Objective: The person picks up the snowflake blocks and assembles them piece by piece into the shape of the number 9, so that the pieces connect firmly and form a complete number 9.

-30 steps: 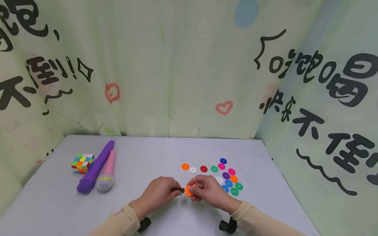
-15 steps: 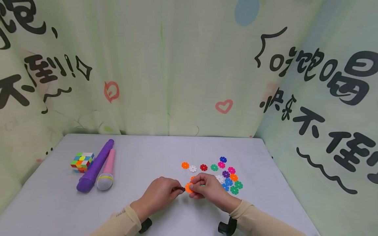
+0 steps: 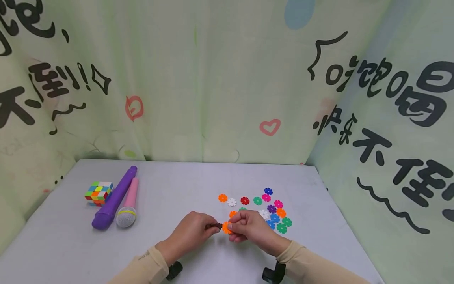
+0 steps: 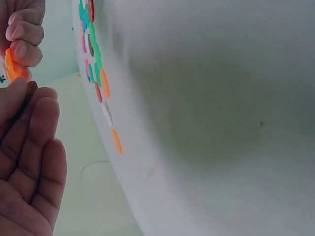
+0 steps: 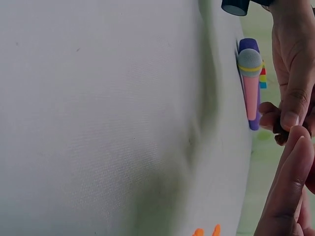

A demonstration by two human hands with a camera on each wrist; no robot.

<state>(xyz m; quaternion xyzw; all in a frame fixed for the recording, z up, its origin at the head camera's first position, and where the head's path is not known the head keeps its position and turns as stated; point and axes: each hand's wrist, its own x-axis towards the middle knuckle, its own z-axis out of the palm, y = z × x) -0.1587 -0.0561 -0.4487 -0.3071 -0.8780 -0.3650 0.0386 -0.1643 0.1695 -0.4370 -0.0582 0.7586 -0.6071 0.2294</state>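
Observation:
In the head view my left hand (image 3: pixel 191 233) pinches a dark brown notched disc (image 3: pixel 219 226) between thumb and fingers. Facing it, my right hand (image 3: pixel 254 232) pinches an orange notched, flower-shaped disc (image 3: pixel 226 227). The edges of the two discs meet or nearly meet; whether they interlock cannot be seen. From the left wrist, the orange disc (image 4: pixel 15 70) shows above the tip of the brown disc (image 4: pixel 32 88), both partly covered by fingers. The right wrist view shows the brown disc (image 5: pixel 281 135) at the left hand's fingertips. Both hands are above the white table.
Loose notched discs in several colours, among them a red disc (image 3: pixel 244 200) and a green disc (image 3: pixel 281 228), lie behind and right of the hands. At the left are a puzzle cube (image 3: pixel 99 193), a purple microphone (image 3: pixel 114 201) and a pink microphone (image 3: pixel 128 207). Printed curtains (image 3: pixel 202 79) surround the table (image 3: pixel 170 185).
Both hands keep their pinch on the brown and orange discs, with only slight shifts. A green disc and an orange disc behind the right hand now show more. The head view has tilted slightly.

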